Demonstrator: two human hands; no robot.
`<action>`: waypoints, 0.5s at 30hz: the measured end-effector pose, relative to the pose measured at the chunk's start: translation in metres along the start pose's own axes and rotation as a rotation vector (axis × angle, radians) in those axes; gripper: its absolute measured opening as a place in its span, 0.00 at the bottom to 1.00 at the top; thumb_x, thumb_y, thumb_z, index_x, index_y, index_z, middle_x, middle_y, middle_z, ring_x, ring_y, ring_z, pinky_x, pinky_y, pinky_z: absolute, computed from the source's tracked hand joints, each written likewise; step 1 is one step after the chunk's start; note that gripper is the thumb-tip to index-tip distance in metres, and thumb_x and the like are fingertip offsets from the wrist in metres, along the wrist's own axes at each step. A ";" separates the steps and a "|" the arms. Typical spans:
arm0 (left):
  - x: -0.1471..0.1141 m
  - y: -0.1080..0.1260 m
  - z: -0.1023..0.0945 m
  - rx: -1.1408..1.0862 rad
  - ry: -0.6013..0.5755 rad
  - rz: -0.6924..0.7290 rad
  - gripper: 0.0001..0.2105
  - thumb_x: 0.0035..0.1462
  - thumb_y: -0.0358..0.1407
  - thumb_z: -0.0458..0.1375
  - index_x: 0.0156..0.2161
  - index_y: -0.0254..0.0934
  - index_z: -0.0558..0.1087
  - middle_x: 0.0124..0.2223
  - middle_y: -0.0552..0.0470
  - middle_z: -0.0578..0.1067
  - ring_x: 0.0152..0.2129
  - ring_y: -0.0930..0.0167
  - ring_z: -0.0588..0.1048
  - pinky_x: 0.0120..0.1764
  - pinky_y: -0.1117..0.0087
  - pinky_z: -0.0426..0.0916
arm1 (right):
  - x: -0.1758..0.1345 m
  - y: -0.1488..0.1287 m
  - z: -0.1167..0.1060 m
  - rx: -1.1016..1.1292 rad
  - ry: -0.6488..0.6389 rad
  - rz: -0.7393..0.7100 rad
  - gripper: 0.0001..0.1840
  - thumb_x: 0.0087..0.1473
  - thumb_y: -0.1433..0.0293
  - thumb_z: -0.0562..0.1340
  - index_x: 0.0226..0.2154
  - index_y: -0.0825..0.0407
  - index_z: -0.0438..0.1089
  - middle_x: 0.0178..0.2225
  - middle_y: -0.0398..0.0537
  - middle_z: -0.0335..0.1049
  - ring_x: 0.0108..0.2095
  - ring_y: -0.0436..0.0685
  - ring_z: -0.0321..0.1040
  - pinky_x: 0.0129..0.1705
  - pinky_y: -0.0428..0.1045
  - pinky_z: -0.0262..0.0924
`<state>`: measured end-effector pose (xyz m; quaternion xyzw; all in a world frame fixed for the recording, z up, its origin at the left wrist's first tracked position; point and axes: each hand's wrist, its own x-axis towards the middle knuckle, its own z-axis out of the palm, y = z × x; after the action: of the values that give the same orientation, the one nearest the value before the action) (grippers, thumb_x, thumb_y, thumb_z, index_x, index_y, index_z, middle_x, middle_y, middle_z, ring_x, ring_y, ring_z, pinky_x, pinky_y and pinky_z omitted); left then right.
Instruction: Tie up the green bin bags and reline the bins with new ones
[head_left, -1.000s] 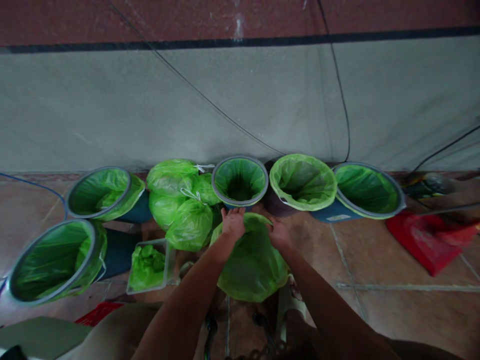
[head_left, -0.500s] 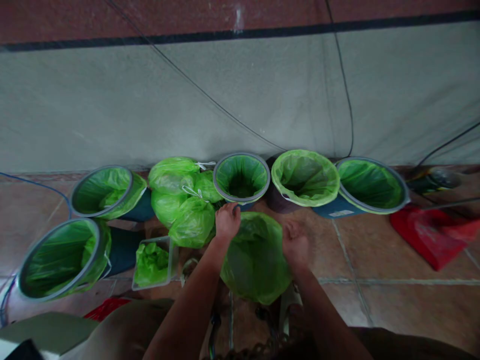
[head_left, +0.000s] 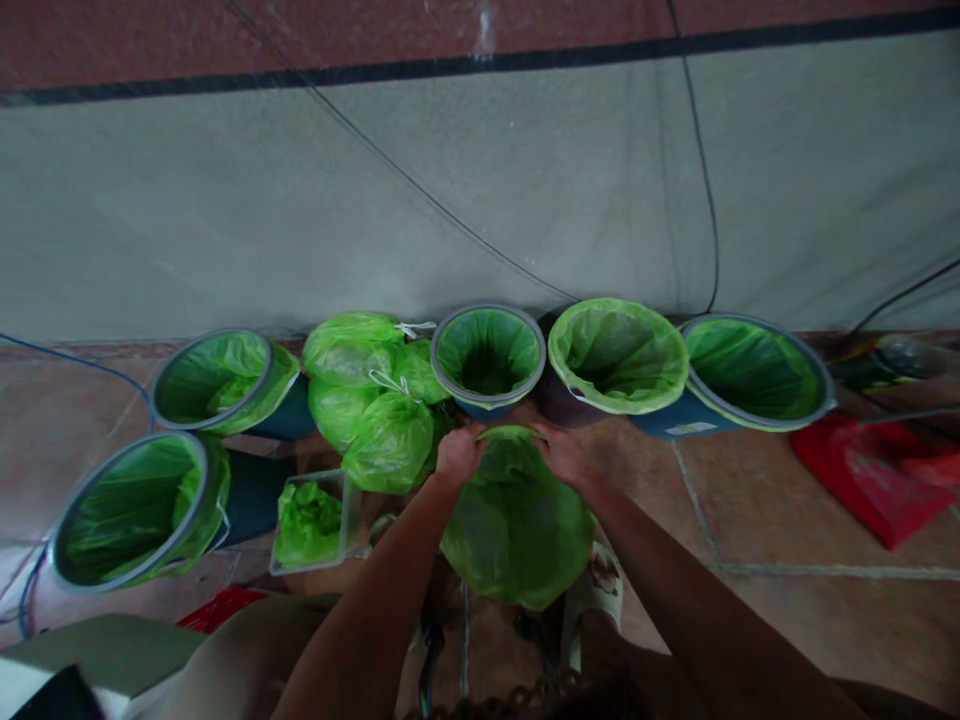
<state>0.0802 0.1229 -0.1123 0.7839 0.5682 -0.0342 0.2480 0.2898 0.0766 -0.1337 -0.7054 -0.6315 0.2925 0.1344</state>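
A translucent green garbage bag (head_left: 517,540) is spread open in a round shape in front of me; whatever container it may line is hidden. At its far rim, my left hand (head_left: 459,455) is closed on the left side of the edge. My right hand (head_left: 561,455) grips the same edge a short way to the right, with the rim stretched between them. Just beyond the hands stands a small bin (head_left: 489,352) with a grey ring and a green liner. Beside it is a dark bin with a green bag (head_left: 619,355) folded over its rim.
Knotted, filled green bags (head_left: 390,440) lie to the left, near a clear tub (head_left: 346,515) of crumpled green bags. Two lined bins (head_left: 251,500) lean at far left, another lined bin (head_left: 757,370) at right. A red dustpan-like object (head_left: 862,470) rests farther right. A wall (head_left: 375,210) stands behind.
Both hands have come closer together along the bag's far rim, the right one moving left from the side. The bag stays in front of me.
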 end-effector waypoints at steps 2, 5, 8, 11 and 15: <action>0.003 0.002 0.001 0.028 0.002 -0.020 0.15 0.63 0.35 0.54 0.54 0.41 0.73 0.49 0.46 0.79 0.45 0.65 0.77 0.49 0.68 0.68 | -0.001 0.000 0.001 0.008 0.011 0.015 0.17 0.62 0.67 0.55 0.50 0.50 0.73 0.44 0.52 0.78 0.46 0.58 0.72 0.50 0.49 0.62; 0.008 0.004 -0.002 0.038 0.014 -0.048 0.18 0.62 0.32 0.55 0.56 0.39 0.70 0.51 0.44 0.78 0.47 0.65 0.76 0.51 0.68 0.68 | -0.005 -0.002 0.003 0.031 0.054 0.079 0.19 0.62 0.67 0.53 0.52 0.52 0.72 0.45 0.54 0.78 0.46 0.59 0.72 0.49 0.49 0.63; 0.011 0.004 -0.008 0.029 0.048 -0.029 0.25 0.58 0.32 0.59 0.61 0.36 0.65 0.56 0.43 0.74 0.52 0.65 0.73 0.54 0.67 0.65 | -0.018 -0.003 0.007 0.046 0.141 0.190 0.21 0.62 0.67 0.53 0.54 0.54 0.71 0.45 0.57 0.77 0.45 0.60 0.73 0.47 0.49 0.63; 0.009 0.000 -0.017 0.006 0.130 -0.008 0.32 0.53 0.33 0.63 0.63 0.36 0.62 0.59 0.42 0.72 0.55 0.61 0.70 0.57 0.62 0.64 | -0.040 0.000 0.018 0.071 0.250 0.346 0.23 0.62 0.66 0.51 0.54 0.55 0.70 0.43 0.58 0.78 0.43 0.61 0.74 0.46 0.51 0.64; 0.006 -0.005 -0.027 -0.094 0.179 -0.018 0.31 0.50 0.33 0.63 0.60 0.38 0.66 0.60 0.44 0.71 0.56 0.61 0.69 0.57 0.60 0.65 | -0.077 0.011 0.036 0.159 0.372 0.451 0.27 0.62 0.62 0.48 0.54 0.58 0.69 0.46 0.63 0.75 0.46 0.65 0.73 0.45 0.55 0.66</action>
<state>0.0717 0.1410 -0.0922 0.7660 0.5962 0.0604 0.2326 0.2756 -0.0063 -0.1492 -0.8565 -0.3985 0.2295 0.2342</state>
